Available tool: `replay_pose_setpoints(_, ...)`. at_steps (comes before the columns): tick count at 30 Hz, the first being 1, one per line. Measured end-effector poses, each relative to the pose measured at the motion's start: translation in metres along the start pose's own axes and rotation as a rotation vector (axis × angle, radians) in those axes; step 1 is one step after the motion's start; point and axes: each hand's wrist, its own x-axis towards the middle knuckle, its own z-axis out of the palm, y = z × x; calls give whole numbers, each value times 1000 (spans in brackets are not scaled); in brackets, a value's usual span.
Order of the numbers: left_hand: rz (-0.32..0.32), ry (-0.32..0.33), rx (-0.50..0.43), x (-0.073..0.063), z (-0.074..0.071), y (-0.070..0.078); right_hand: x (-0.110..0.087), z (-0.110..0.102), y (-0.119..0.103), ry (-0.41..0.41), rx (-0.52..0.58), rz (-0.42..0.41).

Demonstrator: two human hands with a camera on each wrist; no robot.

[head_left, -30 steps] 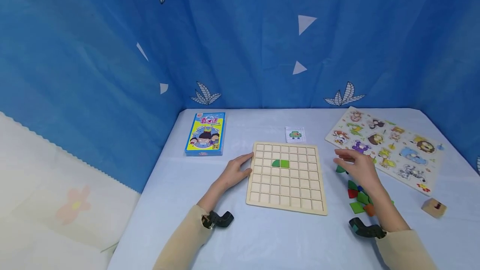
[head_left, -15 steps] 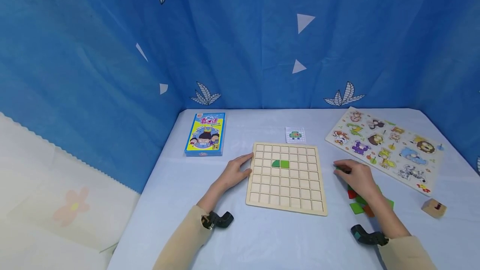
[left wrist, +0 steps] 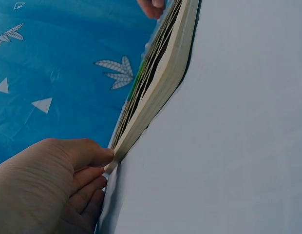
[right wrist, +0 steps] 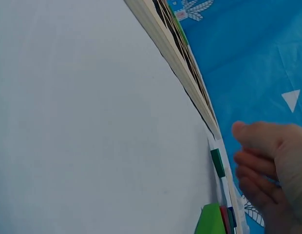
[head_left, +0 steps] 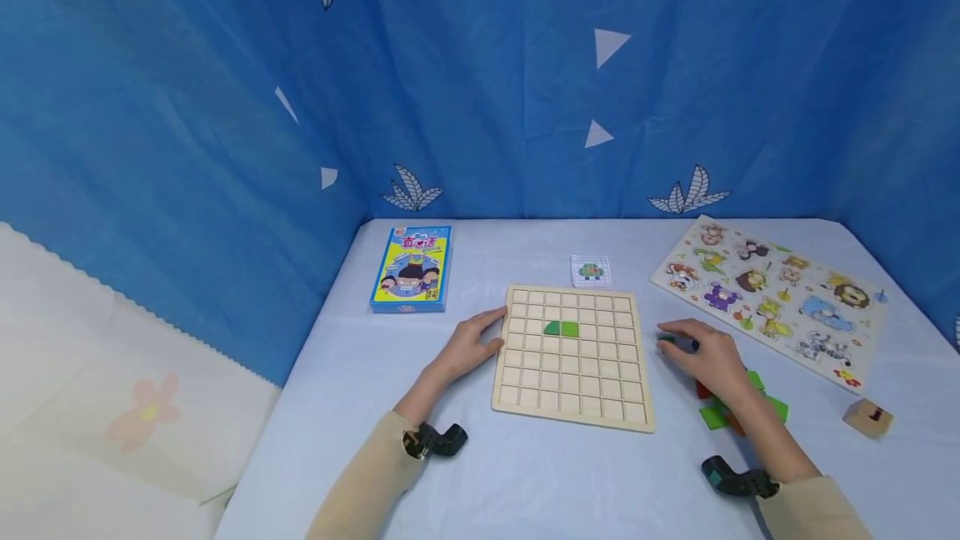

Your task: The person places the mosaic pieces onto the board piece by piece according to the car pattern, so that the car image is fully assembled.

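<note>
A wooden grid board (head_left: 570, 390) lies on the table with a dark green quarter-round tile (head_left: 552, 328) and a light green square tile (head_left: 570, 329) side by side in it. My left hand (head_left: 467, 346) rests at the board's left edge, fingers fairly straight; in the left wrist view the thumb (left wrist: 95, 155) touches the rim. My right hand (head_left: 708, 357) hovers by the board's right side with thumb and fingers apart. Below it a dark green tile (right wrist: 217, 162) lies on the table, separate from the fingers in the right wrist view. The hand partly hides this tile from the head view.
Several loose green, red and orange tiles (head_left: 714, 417) lie under the right wrist. A pattern card (head_left: 591, 271) sits behind the board. An animal puzzle board (head_left: 772, 298) and a wooden block (head_left: 868, 417) are at the right; a blue-yellow card box (head_left: 410, 269) stands back left.
My right hand has come down over the dark green tile and shifted left, and that tile now lies slightly nearer the board. The left hand and the board have stayed put.
</note>
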Motion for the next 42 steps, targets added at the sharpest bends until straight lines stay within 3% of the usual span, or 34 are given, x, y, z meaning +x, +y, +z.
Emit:
replay_pose_setpoints(3,8,2,-2,0,0,0,0,0,1,37,-21,14)
replay_pose_setpoints(26,2,4,-8,0,1,-2,-4,-1,-3,-65,-21,58)
replay_pose_setpoints(35,13,8,3,0,0,1,0,0,-3,-32,-48,20)
replay_pose_setpoints(42,17,-4,-6,0,1,-1,12,-6,-17,15,38,9)
